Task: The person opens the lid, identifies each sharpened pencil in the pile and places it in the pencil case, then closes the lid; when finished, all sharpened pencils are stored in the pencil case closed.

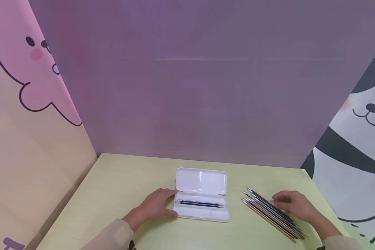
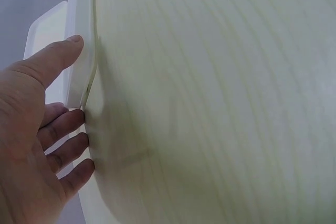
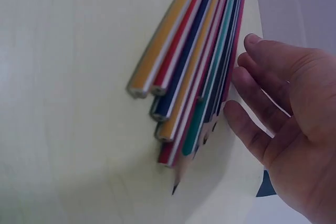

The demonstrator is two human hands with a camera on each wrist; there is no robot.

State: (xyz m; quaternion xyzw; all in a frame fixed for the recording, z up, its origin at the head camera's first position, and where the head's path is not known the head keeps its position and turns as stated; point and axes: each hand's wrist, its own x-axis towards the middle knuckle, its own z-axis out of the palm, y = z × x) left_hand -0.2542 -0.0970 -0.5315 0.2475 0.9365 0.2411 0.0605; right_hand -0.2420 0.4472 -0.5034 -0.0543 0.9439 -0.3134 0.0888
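Pale yellow-green wood makes up the tabletop [image 1: 118,180], whose left edge runs along a pink and peach cartoon panel [image 1: 25,114], with bare surface between that edge and the left hand [image 1: 154,208]. This hand lies flat with straight fingers [image 2: 63,127] and thumb touching the left end of the open white plastic pencil case [image 1: 203,208], holding nothing. The case sits near the middle of the table, its lid [image 1: 201,180] folded back toward the purple rear wall [image 1: 206,86], and two dark pencils [image 1: 200,203] lie lengthwise in its tray. A strip of bare table separates the case from the fan of striped, multicoloured pencils [image 1: 273,213] lying diagonally to the right. The right hand [image 1: 295,206] rests relaxed just beside them, its fingers [image 3: 252,98] touching the outermost pencils without curling round any. Close past this hand is the table's right edge, along a panda-print panel [image 1: 356,146].
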